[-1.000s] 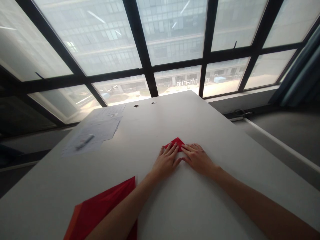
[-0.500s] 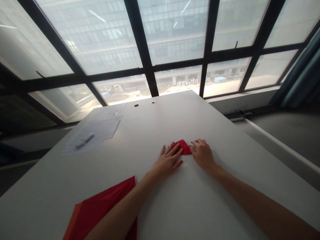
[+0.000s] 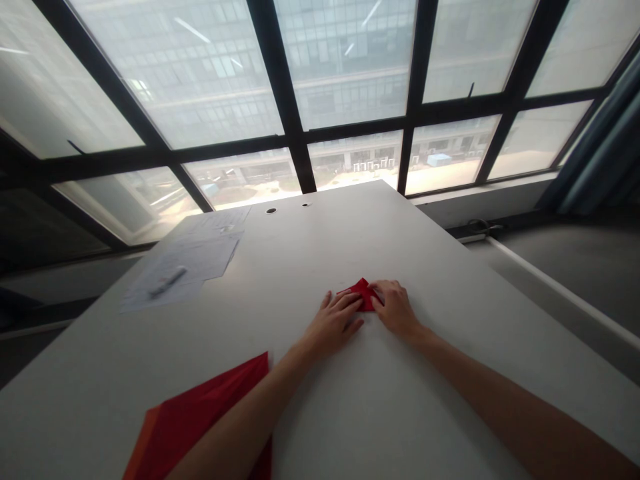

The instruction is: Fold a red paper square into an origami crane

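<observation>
A small folded piece of red paper (image 3: 367,304) lies on the white table between my hands. My left hand (image 3: 334,321) rests over its left part with fingers stretched out and a little apart. At the right side, my right hand (image 3: 397,308) has its thumb and forefinger closed on the paper's edge, where a flap seems slightly raised. The paper's left part is partly hidden under my left fingers.
A larger red sheet (image 3: 200,415) with an orange edge lies under my left forearm. Printed papers (image 3: 210,257) with a pen-like object (image 3: 169,281) on them are at the table's left. Beyond the white table (image 3: 320,233) stand tall windows.
My right hand has shifted left onto the red paper and its fingers have closed on the right edge. The paper's outline has changed there. My left hand has barely moved.
</observation>
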### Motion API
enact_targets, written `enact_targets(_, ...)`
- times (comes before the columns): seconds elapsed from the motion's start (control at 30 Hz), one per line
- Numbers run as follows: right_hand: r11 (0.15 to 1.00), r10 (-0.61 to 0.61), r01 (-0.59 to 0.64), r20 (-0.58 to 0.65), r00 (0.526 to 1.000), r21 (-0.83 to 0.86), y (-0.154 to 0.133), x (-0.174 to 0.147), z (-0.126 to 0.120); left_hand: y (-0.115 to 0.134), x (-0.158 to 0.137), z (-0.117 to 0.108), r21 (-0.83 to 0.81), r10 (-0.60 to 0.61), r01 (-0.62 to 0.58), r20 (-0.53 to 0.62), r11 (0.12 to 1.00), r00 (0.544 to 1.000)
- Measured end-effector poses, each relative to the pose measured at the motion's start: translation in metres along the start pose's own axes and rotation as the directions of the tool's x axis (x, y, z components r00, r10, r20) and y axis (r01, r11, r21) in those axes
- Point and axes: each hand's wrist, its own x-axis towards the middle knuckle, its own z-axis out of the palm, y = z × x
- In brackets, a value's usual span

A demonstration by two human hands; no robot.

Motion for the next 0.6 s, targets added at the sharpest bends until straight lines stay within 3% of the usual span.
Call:
enact_targets(0.17,0.989,-0.056,0.056,-0.001,0.998,0.136,-0.005,-0.002,-0.002,0.002,-0.001,-0.001,-0.017,-0.022,0.022,-0.041,1.000,0.999)
enact_targets(0.37,0.980,-0.195,0.198,0.121,0.973,-0.015,-0.013,-0.010,-0.008,-0.002,0.002,0.000,-0.188,-0.147,0.112,-0.185,0.976,0.972)
enact_targets(0.43,0.970,-0.220,0.233,0.157,0.963,-0.070,-0.017,-0.012,-0.010,-0.003,0.002,0.001,-0.168,-0.154,0.119,-0.211,0.978,0.965)
enact_targets(0.6,0.945,-0.259,0.296,0.236,0.937,-0.139,-0.019,-0.016,-0.011,-0.003,0.001,0.006,0.071,-0.056,0.058,-0.028,0.996,0.998)
